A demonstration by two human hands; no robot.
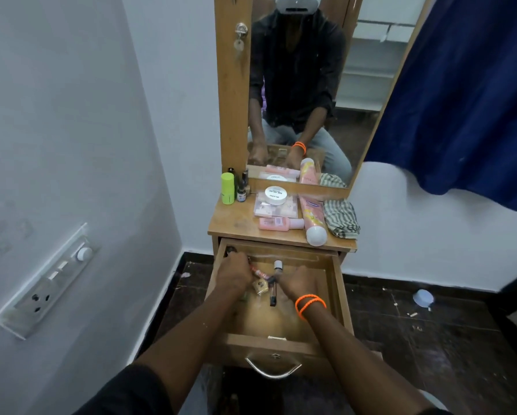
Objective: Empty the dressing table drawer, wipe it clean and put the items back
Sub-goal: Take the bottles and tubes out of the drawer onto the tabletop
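The open wooden drawer [338,298] of the dressing table was pulled well out below the wooden counter [236,223], its curved metal handle [273,371] on the front panel nearest the person. Both hands were down inside the drawer. The left hand [233,275] sat near the back left corner of the drawer with its fingers curled around several small cosmetic pieces, one of them a thin reddish tube [255,271] sticking out toward the middle. The right hand [297,283], with two orange bands [309,305] on its wrist, lay toward the drawer's right half, fingers bent down onto the floor of the drawer; whether it held anything could not be told. Between the two hands, on the drawer floor, lay a small squat beige bottle [260,286], a slim dark tube [273,296] and a small bottle with a white cap [278,265] nearer the drawer's back wall.

Above the drawer, on the counter, stood a lime-green cylindrical container [227,188] and small dark dropper bottles [241,190] at the back left. A round white jar [276,195] rested on a flat clear packet [276,206], with a small pink bottle [276,223] lying just in front of it. A tall pink bottle with a white cap [312,221] lay on its side beside them, and a striped folded cloth [341,217] sat at the counter's right edge.
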